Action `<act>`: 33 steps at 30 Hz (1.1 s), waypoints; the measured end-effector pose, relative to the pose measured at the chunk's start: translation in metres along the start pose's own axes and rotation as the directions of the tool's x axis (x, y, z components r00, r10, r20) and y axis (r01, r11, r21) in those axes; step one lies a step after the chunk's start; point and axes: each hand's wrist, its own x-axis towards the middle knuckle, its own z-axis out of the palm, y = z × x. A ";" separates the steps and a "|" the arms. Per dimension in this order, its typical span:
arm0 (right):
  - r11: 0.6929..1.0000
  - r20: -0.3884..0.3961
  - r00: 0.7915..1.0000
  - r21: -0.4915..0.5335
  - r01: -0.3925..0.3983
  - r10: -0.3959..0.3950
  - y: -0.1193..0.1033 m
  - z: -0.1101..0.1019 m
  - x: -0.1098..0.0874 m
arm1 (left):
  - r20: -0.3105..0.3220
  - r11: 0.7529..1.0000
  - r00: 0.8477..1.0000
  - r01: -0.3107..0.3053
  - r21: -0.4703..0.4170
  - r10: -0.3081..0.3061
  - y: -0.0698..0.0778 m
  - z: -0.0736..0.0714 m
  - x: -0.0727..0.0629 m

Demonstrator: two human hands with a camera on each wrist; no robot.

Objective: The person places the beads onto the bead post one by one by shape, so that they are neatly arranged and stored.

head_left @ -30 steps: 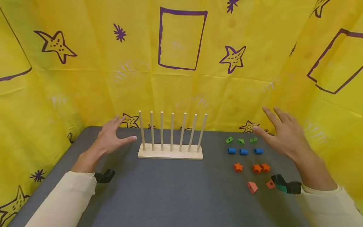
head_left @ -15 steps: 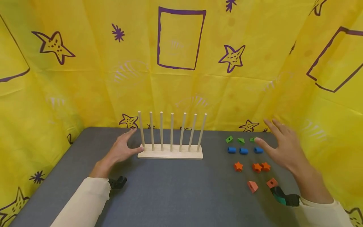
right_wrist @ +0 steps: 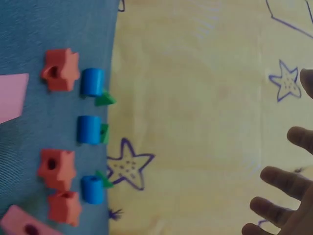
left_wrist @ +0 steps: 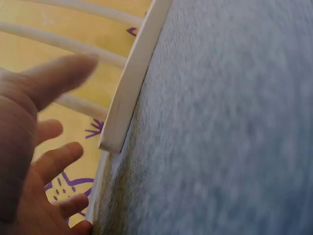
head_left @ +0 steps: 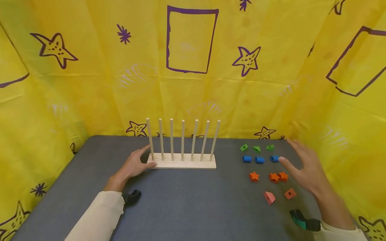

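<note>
A pale wooden peg rack (head_left: 181, 164), its several dowels upright in one row, stands on the grey table near the back wall. My left hand (head_left: 132, 166) is at the rack's left end, thumb and fingers spread around that end. In the left wrist view the thumb (left_wrist: 63, 76) passes in front of the dowels, with nothing pinched. My right hand (head_left: 307, 170) hovers at the right, fingers spread, holding nothing. Left of it lie three green triangular beads (head_left: 244, 147), three blue cylinder beads (head_left: 247, 159), three orange star beads (head_left: 254, 176) and two pink beads (head_left: 269, 197).
A yellow cloth (head_left: 193, 90) with purple drawings hangs behind and on both sides of the grey table (head_left: 187, 204). Dark camera mounts sit on both wrists, the right mount (head_left: 304, 221) low beside the pink beads.
My left hand has moved right and down to the rack's left end. My right hand has come lower, toward the table. The rack and beads stay put.
</note>
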 end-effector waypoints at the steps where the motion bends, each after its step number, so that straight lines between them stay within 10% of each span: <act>1: 1.000 -0.002 1.000 0.005 -0.009 0.009 0.003 0.001 -0.002 | 0.002 1.000 1.000 0.006 0.006 -0.006 -0.001 0.002 0.000; 13: 0.956 0.040 0.959 0.076 -0.283 0.281 0.048 0.004 -0.045 | 0.013 0.999 1.000 0.013 0.029 -0.014 -0.006 0.010 0.002; 25: 0.919 0.132 0.962 0.289 -0.270 0.241 0.093 0.022 -0.076 | -0.001 0.999 1.000 -0.016 0.041 0.016 -0.006 0.011 0.005; 33: 0.895 0.262 0.914 0.246 -0.374 0.310 0.106 0.034 -0.084 | 0.001 0.999 1.000 0.011 0.035 -0.011 -0.006 0.012 0.002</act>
